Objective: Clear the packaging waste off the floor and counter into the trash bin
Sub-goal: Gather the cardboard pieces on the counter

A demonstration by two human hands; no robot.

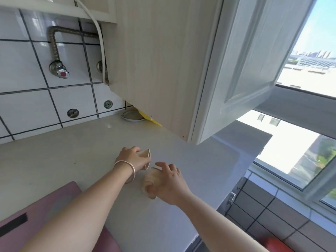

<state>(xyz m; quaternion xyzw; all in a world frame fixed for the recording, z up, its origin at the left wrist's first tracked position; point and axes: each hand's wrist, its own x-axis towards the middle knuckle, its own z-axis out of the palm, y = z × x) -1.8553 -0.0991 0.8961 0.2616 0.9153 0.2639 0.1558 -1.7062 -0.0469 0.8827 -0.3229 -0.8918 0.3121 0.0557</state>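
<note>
Head view, looking down along two bare forearms at a pale grey worktop (76, 157) under a light wood wall cupboard (154, 66). Both hands meet near the middle of the surface, each on a piece of beige paper waste, most likely flattened paper cups.

The left hand (132, 158), with a thin metal bangle (128, 170) on its wrist, has its fingers curled round a squashed cup (146, 157), pinching it flat so its rim stands as a narrow slit. It seems held that way so it can be lifted in one hand.

The right hand (169, 180) lies over a second crumpled cup (150, 179) just beside the first. Its thumb presses the near end while the fingers are spread and only loosely bent above it, so the grip looks half formed; this piece seems to rest on the worktop.

The two pieces lie almost touching, which probably lets both be gathered in one go. No trash bin is visible, so the waste would have to be carried out of view.

At the back, under the cupboard, sit a shallow white dish (133, 116) and a yellow sheet (149, 119), possibly more packaging. A pink board (45, 211) with a black strip fills the near left corner. White tiles, a metal hose and a red-capped valve (62, 73) line the wall. An open window (309, 73) shows bright rooftops on the right
</note>
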